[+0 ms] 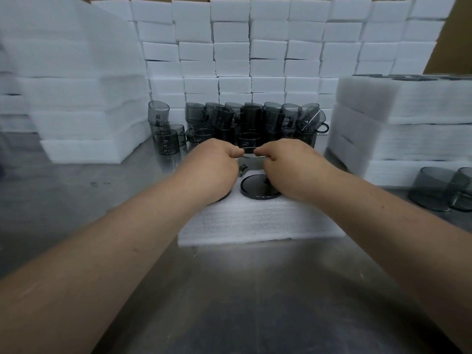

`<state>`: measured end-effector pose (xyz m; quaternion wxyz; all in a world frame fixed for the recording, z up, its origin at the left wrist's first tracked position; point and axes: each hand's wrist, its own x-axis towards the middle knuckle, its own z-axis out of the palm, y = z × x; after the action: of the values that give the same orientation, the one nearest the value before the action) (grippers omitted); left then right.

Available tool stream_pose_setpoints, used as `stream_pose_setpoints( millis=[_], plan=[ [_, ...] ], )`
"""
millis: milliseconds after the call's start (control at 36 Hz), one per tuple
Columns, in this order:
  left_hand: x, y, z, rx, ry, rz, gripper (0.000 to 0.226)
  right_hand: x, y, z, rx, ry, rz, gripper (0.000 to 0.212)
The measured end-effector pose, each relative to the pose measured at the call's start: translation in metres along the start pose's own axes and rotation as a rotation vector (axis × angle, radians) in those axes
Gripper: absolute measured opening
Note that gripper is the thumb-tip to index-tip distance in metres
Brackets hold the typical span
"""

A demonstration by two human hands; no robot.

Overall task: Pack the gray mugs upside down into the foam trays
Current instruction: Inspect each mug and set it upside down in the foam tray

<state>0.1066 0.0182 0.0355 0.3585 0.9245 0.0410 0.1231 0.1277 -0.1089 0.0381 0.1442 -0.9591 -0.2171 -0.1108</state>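
Head: left hand [214,166], right hand [290,167] (both curled) on mug [252,162]

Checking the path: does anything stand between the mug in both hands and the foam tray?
Nothing visible. The left hand and right hand pinch the mug at the far side of the foam tray; an upside-down mug fills a nearer slot.

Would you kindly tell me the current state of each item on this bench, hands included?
left hand: pinching the held mug's top edge.
right hand: pinching the same edge.
held mug: between both hands, at the tray's far side.
packed mug: upside down, seated in the tray.
foam tray: flat on the table.
mug pile: stacked behind, one tilted.
spare mugs: standing at right, apart from the tray.
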Motion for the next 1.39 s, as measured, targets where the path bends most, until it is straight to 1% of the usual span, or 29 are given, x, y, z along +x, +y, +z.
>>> stream_pose_setpoints(
  millis=[250, 472, 695, 945, 1056, 1195, 1389],
  plan=[
    [0.000, 0.000, 0.001, 0.022, 0.019, 0.005, 0.047, 0.001, -0.001, 0.001, -0.019, -0.020, 0.019, 0.036],
    [0.004, 0.002, 0.001, 0.100, -0.025, -0.030, 0.041, 0.002, -0.002, 0.002, -0.037, -0.053, 0.042, 0.036],
    [0.006, -0.007, 0.007, 0.116, 0.007, 0.021, 0.037, 0.005, -0.001, 0.005, -0.035, -0.084, 0.051, 0.035],
    [0.007, -0.008, 0.007, 0.132, -0.018, 0.040, 0.036, 0.005, 0.000, 0.005, -0.034, -0.092, 0.044, 0.035],
    [0.004, -0.006, 0.005, 0.174, -0.069, 0.065, 0.038, 0.004, 0.001, 0.005, -0.022, -0.081, 0.031, 0.034],
    [-0.002, -0.006, -0.001, 0.346, -0.174, 0.118, 0.035, 0.006, 0.002, 0.006, -0.006, -0.069, 0.011, 0.034],
    [-0.004, -0.005, -0.005, 0.507, -0.268, 0.156, 0.041, 0.011, 0.007, 0.012, 0.005, -0.036, 0.005, 0.030]
  ],
)
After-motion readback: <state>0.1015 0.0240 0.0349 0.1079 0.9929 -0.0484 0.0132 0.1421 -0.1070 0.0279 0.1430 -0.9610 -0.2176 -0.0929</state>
